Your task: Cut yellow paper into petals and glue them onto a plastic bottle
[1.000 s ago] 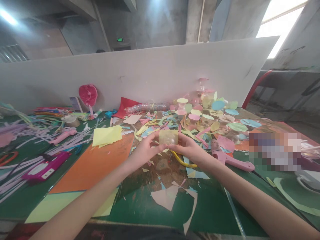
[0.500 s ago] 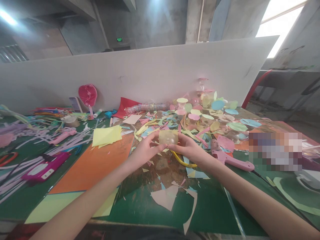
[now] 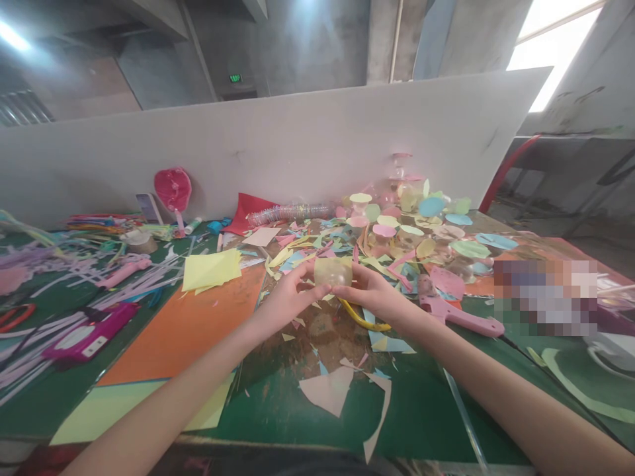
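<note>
Between my two hands is a small clear plastic cup (image 3: pixel 333 274) with a pale yellow tint, held just above the littered table. My left hand (image 3: pixel 296 289) grips its left side, thumb toward the near face. From the right, my right hand (image 3: pixel 373 291) closes on it in the same way, and the thumbs nearly meet in front. Fingers behind the cup are partly hidden. Below it, a yellow-handled tool (image 3: pixel 364 322), probably scissors, lies partly covered by my right hand. Similar clear cups with coloured paper discs (image 3: pixel 385 231) stand clustered behind.
A pink hot glue gun (image 3: pixel 461 317) lies right of my right hand. Paper scraps (image 3: pixel 330 390) are strewn in front. Left are yellow paper sheets (image 3: pixel 211 270), orange paper (image 3: pixel 188 337) and a magenta power strip (image 3: pixel 94 332). A white board (image 3: pixel 297 145) stands along the back.
</note>
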The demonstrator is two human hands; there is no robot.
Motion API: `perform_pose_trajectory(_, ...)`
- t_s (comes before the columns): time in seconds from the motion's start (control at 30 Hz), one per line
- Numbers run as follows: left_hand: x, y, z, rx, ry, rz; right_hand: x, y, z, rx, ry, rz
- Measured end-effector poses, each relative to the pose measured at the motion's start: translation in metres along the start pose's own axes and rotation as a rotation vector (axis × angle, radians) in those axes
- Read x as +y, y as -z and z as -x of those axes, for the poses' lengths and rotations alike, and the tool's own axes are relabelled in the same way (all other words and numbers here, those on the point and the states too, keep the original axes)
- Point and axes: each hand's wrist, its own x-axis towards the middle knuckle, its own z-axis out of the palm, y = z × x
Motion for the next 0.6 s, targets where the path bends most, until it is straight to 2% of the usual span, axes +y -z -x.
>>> perform_pose_trajectory(0.6, -0.0021, -0.004, -0.0034, 0.048, -0.092, 0.18, -0.0004, -0.0005, -0.0001, 0.0, -0.026, -0.009)
